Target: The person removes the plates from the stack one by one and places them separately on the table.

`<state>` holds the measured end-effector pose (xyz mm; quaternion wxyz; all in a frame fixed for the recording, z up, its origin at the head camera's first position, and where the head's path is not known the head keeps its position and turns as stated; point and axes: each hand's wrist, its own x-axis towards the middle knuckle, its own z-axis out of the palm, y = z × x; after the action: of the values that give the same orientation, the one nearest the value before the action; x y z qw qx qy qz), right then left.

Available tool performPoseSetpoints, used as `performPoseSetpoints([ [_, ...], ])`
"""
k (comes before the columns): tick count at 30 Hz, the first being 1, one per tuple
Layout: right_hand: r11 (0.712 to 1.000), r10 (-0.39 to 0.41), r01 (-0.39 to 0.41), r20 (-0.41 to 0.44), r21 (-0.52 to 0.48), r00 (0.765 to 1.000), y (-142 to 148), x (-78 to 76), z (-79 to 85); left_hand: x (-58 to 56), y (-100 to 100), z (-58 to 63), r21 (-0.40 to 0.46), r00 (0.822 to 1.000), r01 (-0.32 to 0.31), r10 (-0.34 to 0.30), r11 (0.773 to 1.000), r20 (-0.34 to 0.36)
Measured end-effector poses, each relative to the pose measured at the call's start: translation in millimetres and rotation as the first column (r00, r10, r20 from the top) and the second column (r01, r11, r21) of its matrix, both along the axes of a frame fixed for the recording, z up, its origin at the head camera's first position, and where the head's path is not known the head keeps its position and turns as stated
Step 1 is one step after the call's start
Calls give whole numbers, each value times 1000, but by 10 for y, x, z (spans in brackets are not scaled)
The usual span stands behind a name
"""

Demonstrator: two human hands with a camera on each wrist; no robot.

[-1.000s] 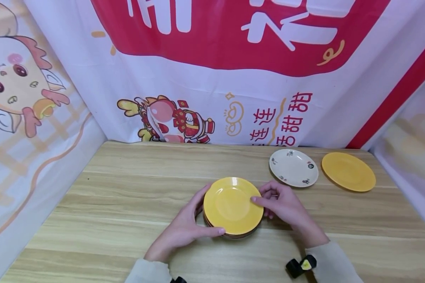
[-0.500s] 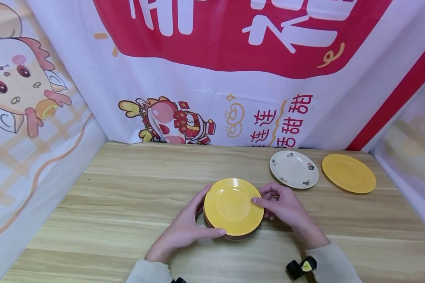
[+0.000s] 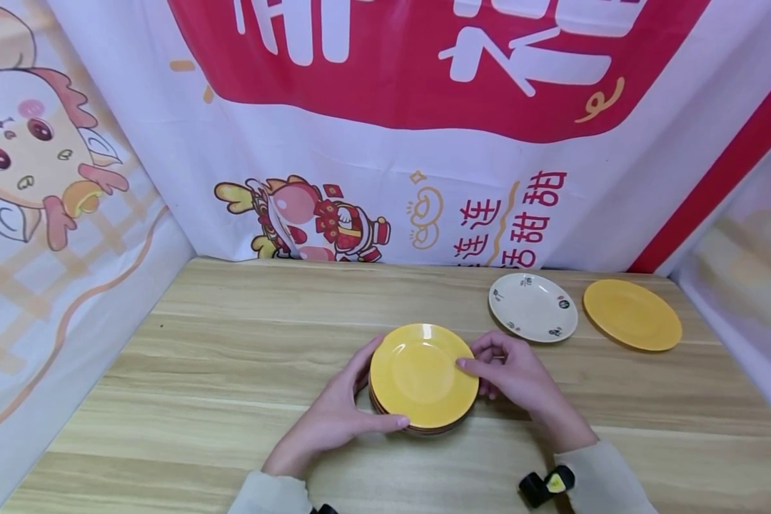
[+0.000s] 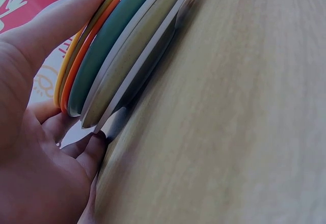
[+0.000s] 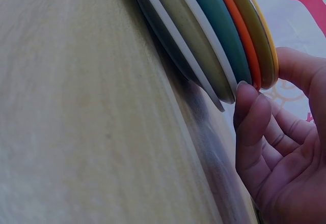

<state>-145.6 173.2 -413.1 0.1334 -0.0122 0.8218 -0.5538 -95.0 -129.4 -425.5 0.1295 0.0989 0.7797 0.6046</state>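
Note:
A stack of plates with a yellow plate (image 3: 424, 375) on top sits on the wooden table between the two hands. From the side, in the left wrist view, the stack's rims show yellow, orange, teal (image 4: 114, 46), white and olive. My left hand (image 3: 337, 407) grips the stack's left side, thumb along the front rim and fingers round the back and lower edge. At the right, my right hand (image 3: 510, 368) pinches the stack's edge. Its thumb lies on the top yellow rim, and its curled fingertips touch the edges of the orange plate (image 5: 239, 33) and teal plate below.
A white plate (image 3: 533, 307) with small dark prints lies at the back right. Beside it is another yellow plate (image 3: 632, 314). A printed cloth (image 3: 360, 157) hangs along the table's back edge, and more cloth stands at both sides.

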Motion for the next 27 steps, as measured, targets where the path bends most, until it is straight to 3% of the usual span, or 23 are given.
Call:
performPoseSetpoints([
  [27,1000,-7,7,-5,-15,1000,25,-10,6,-4,8,5,0,1000,6,-6,1000,-20],
])
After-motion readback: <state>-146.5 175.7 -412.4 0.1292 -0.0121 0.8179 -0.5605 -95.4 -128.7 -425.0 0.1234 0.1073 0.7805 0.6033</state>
